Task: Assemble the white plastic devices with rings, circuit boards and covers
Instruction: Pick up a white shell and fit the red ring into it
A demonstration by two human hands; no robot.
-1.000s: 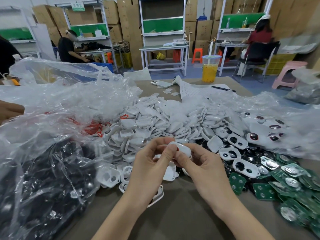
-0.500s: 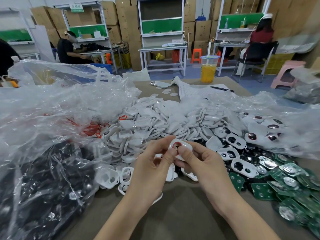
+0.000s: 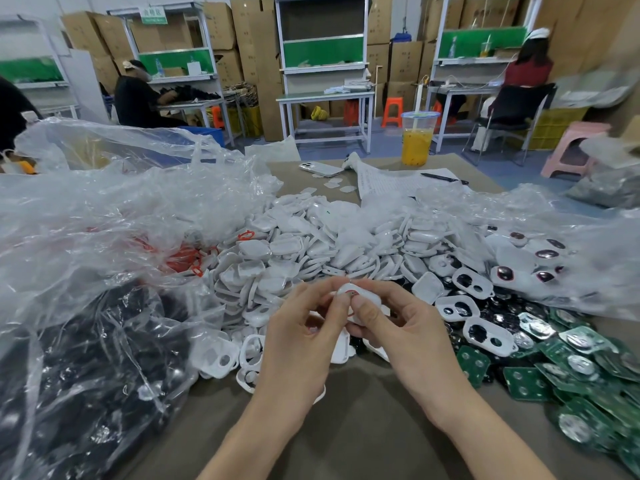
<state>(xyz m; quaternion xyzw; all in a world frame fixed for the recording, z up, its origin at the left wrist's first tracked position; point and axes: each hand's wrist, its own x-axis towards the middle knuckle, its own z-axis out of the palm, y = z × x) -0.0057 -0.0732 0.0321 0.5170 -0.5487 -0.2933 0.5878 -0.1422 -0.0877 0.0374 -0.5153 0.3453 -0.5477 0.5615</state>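
Between both hands sits a small white plastic device [image 3: 349, 292] with a red ring showing in its face. My left hand [image 3: 304, 336] pinches it from the left with thumb and fingers. My right hand [image 3: 401, 327] grips it from the right, thumb pressed on its front. Behind them lies a big heap of white plastic covers [image 3: 332, 244]. White shells with holes [image 3: 485, 332] lie to the right, beside green circuit boards [image 3: 568, 362]. Red rings [image 3: 183, 258] lie under clear plastic at the left.
A clear bag of black parts [image 3: 86, 358] fills the left. More clear plastic [image 3: 571, 244] covers shells at the right. At the table's far end stand a cup of orange drink [image 3: 417, 140], a phone [image 3: 320, 169], paper and a pen [image 3: 443, 178]. People work at benches behind.
Both hands have turned the white device so that its face with the red ring shows, and my right thumb has moved onto its front. The hands stay above the same spot.
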